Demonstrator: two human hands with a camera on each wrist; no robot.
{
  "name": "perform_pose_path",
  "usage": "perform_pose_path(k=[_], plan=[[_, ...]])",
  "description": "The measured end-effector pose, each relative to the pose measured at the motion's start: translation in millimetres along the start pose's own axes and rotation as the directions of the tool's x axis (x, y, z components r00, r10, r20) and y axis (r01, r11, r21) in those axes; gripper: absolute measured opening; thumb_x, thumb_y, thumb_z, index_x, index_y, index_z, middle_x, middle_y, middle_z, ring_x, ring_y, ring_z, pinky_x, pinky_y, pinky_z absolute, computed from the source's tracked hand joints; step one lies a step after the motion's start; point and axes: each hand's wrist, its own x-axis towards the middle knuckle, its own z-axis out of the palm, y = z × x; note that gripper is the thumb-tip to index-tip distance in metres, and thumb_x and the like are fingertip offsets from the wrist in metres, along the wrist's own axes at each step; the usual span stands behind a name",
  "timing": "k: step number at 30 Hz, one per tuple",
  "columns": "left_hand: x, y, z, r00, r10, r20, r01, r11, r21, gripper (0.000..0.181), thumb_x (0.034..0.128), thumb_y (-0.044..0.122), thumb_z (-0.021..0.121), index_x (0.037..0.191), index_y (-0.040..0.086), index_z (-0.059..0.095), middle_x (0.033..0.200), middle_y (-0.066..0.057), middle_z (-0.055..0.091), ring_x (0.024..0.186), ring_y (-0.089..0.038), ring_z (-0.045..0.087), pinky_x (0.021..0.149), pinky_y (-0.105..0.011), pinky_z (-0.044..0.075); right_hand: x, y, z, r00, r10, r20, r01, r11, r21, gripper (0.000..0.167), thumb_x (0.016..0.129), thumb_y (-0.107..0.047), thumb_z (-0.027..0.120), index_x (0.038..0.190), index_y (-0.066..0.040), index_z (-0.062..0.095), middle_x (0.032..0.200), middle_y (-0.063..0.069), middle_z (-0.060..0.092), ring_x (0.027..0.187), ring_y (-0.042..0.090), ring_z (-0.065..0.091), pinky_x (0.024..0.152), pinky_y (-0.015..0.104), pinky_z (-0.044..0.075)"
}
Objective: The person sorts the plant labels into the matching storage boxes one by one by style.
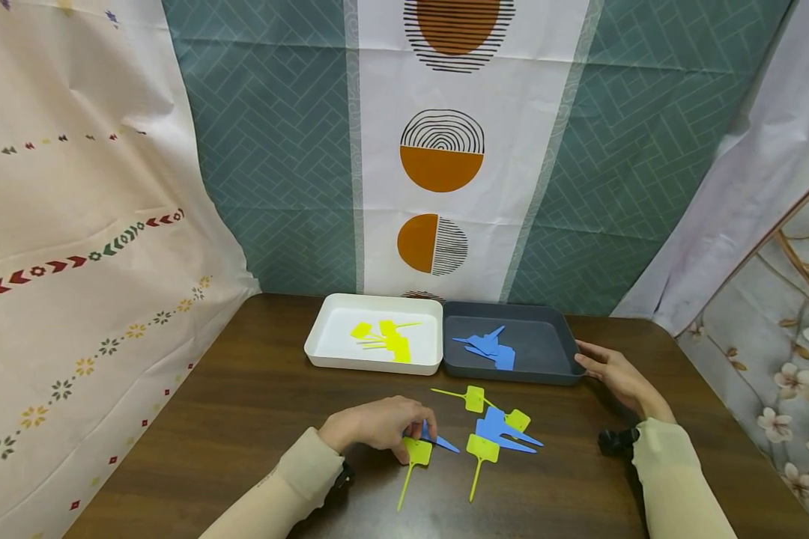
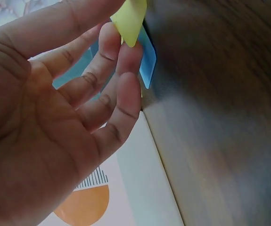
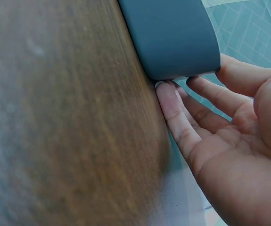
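Observation:
My left hand (image 1: 386, 424) pinches a yellow plant label (image 1: 417, 451) at its flat head, thumb against one side. A blue plant label (image 1: 438, 438) lies partly hidden behind those fingers; in the left wrist view its blue edge (image 2: 148, 59) shows beyond the yellow one. My right hand (image 1: 616, 374) touches the right end of the dark grey tray (image 1: 535, 322), its fingers fairly straight. In the right wrist view the fingertips rest along the tray's end wall (image 3: 177, 40), low by the table, with the thumb at the rim.
Left of the grey tray, touching it, stands a white tray (image 1: 330, 340) with several yellow labels (image 1: 398, 344). Several blue labels (image 1: 488, 344) lie in the grey tray. More yellow labels (image 1: 482, 449) and blue ones (image 1: 492, 428) overlap on the brown table (image 1: 243, 419). Patterned cloth hangs behind.

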Motion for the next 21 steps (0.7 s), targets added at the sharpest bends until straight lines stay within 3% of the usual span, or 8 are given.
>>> perform_pose_path(k=[8, 15, 21], plan=[[-0.3, -1.7, -1.9, 1.000, -0.008, 0.013, 0.008, 1.000, 0.016, 0.039, 0.0794, 0.005, 0.090, 0.110, 0.022, 0.073, 0.096, 0.012, 0.062, 0.090, -0.003, 0.059, 0.082, -0.017, 0.050, 0.0, -0.2, 0.9, 1.000, -0.001, -0.001, 0.001, 1.000, -0.002, 0.071, 0.110, -0.025, 0.054, 0.160, 0.010, 0.019, 0.164, 0.036, 0.020, 0.111, -0.015, 0.050, 0.090, 0.011, 0.046], [-1.9, -1.9, -6.4, 1.000, -0.022, 0.023, 0.023, 0.998, -0.057, 0.039, 0.0845, 0.003, 0.086, 0.117, 0.023, 0.075, 0.096, 0.012, 0.068, 0.088, -0.001, 0.060, 0.080, -0.020, 0.052, 0.0, 0.3, 0.6, 1.000, 0.000, 0.000, 0.000, 1.000, -0.007, 0.071, 0.110, -0.026, 0.054, 0.161, 0.010, 0.019, 0.164, 0.036, 0.020, 0.110, -0.016, 0.050, 0.090, 0.010, 0.045], [0.3, -10.2, -8.7, 0.999, 0.036, -0.011, -0.037, 0.991, -0.125, 0.037, 0.0911, 0.003, 0.079, 0.123, 0.022, 0.074, 0.107, 0.013, 0.069, 0.093, -0.003, 0.060, 0.082, -0.022, 0.052, 0.6, -1.3, 0.2, 1.000, -0.004, 0.003, 0.004, 1.000, -0.005, 0.071, 0.110, -0.026, 0.055, 0.161, 0.010, 0.019, 0.164, 0.036, 0.019, 0.111, -0.016, 0.048, 0.091, 0.010, 0.045]])
